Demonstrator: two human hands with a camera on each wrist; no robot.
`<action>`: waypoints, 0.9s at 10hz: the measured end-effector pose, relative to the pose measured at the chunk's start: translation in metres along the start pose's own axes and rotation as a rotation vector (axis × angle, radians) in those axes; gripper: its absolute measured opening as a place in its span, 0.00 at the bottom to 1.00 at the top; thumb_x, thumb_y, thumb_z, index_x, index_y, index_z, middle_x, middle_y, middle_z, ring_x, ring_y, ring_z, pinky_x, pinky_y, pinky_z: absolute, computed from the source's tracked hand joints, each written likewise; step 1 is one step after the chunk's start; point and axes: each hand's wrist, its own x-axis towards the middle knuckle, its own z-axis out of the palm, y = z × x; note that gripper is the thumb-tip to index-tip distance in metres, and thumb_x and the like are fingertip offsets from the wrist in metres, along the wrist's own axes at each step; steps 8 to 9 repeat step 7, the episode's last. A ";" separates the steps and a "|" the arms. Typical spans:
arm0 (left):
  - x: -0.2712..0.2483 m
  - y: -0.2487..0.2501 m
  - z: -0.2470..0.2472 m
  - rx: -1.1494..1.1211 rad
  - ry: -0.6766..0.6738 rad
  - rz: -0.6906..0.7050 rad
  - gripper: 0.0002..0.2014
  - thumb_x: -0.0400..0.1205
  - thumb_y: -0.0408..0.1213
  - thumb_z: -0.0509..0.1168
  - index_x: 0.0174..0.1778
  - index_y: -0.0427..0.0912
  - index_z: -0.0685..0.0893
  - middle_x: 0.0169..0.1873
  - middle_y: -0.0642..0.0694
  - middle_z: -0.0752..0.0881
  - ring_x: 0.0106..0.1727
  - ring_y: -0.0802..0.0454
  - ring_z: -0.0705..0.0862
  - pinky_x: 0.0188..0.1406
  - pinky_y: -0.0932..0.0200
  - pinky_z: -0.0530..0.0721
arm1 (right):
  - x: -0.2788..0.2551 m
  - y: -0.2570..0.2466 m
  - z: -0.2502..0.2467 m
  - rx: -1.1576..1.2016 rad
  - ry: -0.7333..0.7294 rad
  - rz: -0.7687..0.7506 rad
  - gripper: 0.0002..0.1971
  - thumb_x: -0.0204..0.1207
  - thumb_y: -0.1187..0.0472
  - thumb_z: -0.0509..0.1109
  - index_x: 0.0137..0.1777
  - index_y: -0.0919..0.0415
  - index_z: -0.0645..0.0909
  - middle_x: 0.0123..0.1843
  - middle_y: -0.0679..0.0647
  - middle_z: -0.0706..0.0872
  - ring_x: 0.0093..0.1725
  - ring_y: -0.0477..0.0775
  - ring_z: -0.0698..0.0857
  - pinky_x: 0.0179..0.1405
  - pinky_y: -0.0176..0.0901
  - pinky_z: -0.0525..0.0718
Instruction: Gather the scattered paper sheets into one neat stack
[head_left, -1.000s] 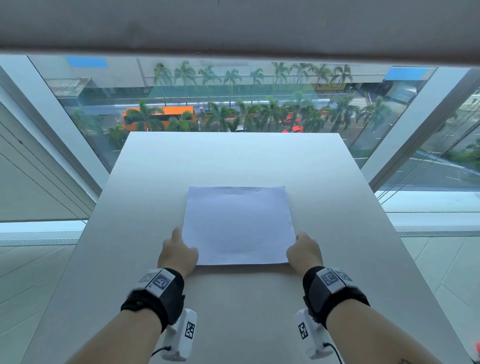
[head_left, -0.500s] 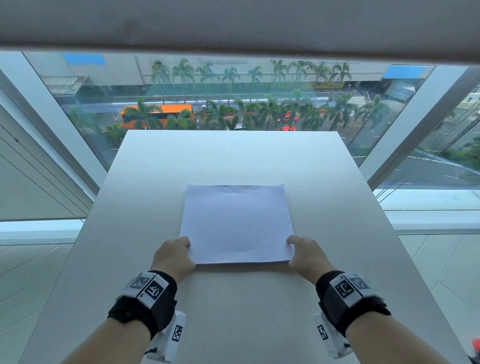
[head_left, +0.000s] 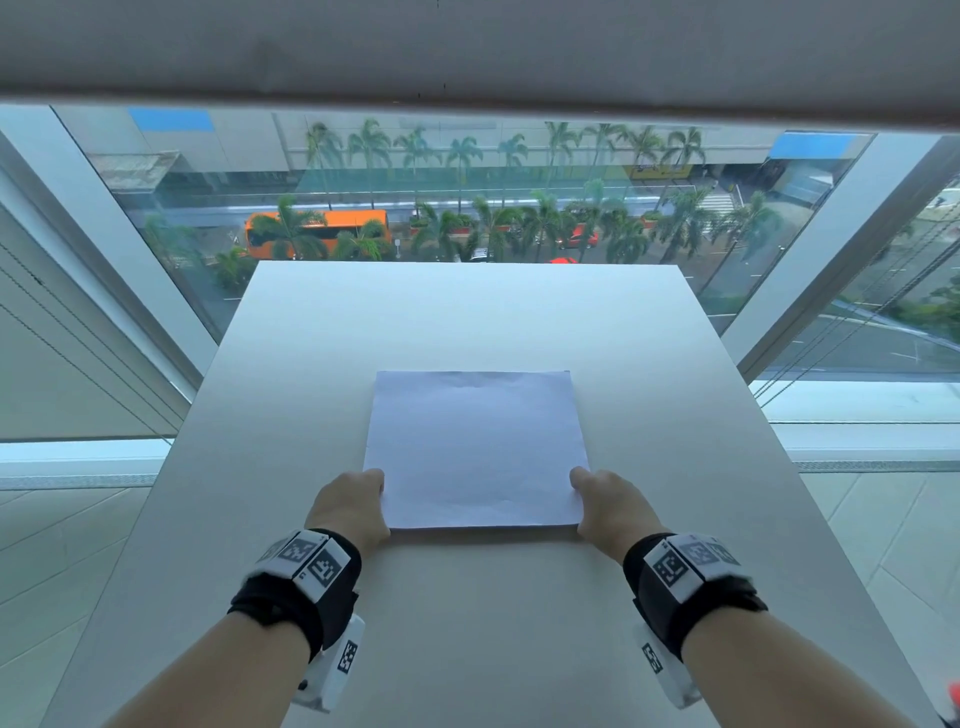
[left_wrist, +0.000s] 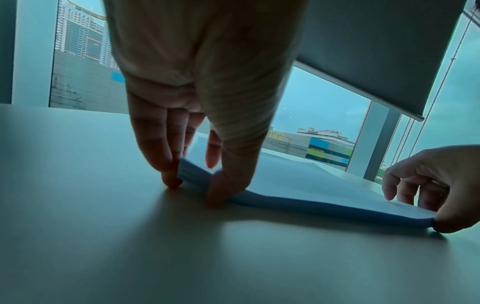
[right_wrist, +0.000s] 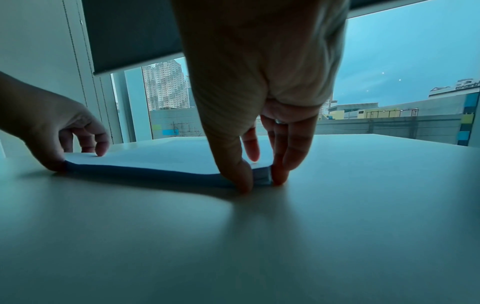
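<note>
A stack of white paper sheets (head_left: 475, 447) lies squared on the white table (head_left: 467, 623), roughly in its middle. My left hand (head_left: 358, 501) is at the near left corner. In the left wrist view (left_wrist: 196, 189) its thumb stands against the near edge and its fingers against the side edge, pinching the corner. My right hand (head_left: 597, 501) pinches the near right corner the same way, thumb and fingers bracketing it (right_wrist: 261, 183). The stack's near edge (right_wrist: 155, 172) shows as a thick blue band, slightly bowed between the hands.
The table runs up to a large window (head_left: 467, 208) at its far edge, with a roller blind (head_left: 467, 47) above. Bare tabletop surrounds the stack on all sides. Floor drops away past the table's left and right edges.
Both hands have slid back along the stack's sides to its near corners and now pinch them. The stack itself has barely moved.
</note>
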 end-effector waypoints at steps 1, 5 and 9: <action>0.002 0.001 -0.001 0.026 -0.003 0.006 0.10 0.71 0.28 0.62 0.46 0.41 0.74 0.41 0.43 0.77 0.41 0.44 0.77 0.37 0.58 0.76 | 0.001 -0.001 -0.002 0.000 -0.005 0.002 0.10 0.68 0.75 0.58 0.42 0.60 0.64 0.30 0.51 0.66 0.37 0.61 0.75 0.34 0.44 0.73; -0.009 -0.001 0.005 -0.141 -0.038 -0.098 0.22 0.71 0.30 0.66 0.60 0.43 0.69 0.47 0.43 0.75 0.43 0.44 0.78 0.37 0.56 0.77 | -0.002 0.000 0.001 0.010 -0.029 0.067 0.16 0.70 0.73 0.59 0.57 0.62 0.71 0.42 0.56 0.74 0.40 0.60 0.75 0.39 0.45 0.77; -0.040 -0.031 0.023 -0.305 -0.020 -0.230 0.52 0.64 0.46 0.77 0.80 0.43 0.54 0.71 0.36 0.65 0.73 0.38 0.65 0.72 0.49 0.67 | -0.037 0.007 0.020 0.206 -0.027 0.084 0.38 0.70 0.67 0.61 0.80 0.56 0.51 0.68 0.58 0.75 0.63 0.58 0.77 0.58 0.43 0.76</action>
